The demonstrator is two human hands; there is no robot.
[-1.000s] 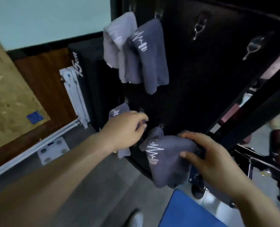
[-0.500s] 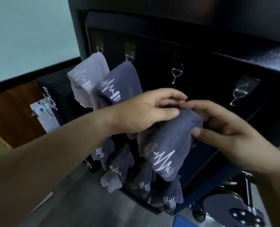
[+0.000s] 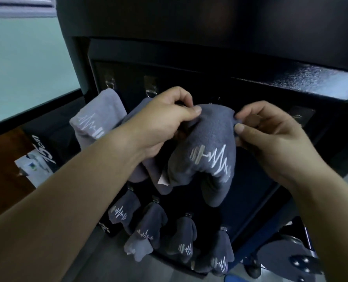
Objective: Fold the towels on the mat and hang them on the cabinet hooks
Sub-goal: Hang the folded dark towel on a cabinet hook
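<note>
Dark grey towel (image 3: 207, 151), folded, held up at frame centre in front of the black cabinet (image 3: 189, 64). Left hand (image 3: 163, 127) at its 10 o'clock, grip pinching the top fold; right hand (image 3: 270, 137) at 2 o'clock, grip pinching the upper edge. Pale grey towel (image 3: 100, 119) hangs at 9 o'clock; four dark towels (image 3: 183, 235) on hooks (image 3: 155, 199) at 6 o'clock.

A big black cabinet (image 3: 189, 27) fills the middle. Left of the cabinet is a pale green wall (image 3: 26, 64) with a dark strip (image 3: 32, 112) along its bottom. Lower on that side are brown wood (image 3: 0, 169) and a black box (image 3: 53, 137) with white writing. Below the cabinet the floor (image 3: 108, 265) is grey. Light shines on the cabinet's ledge (image 3: 311, 82).
</note>
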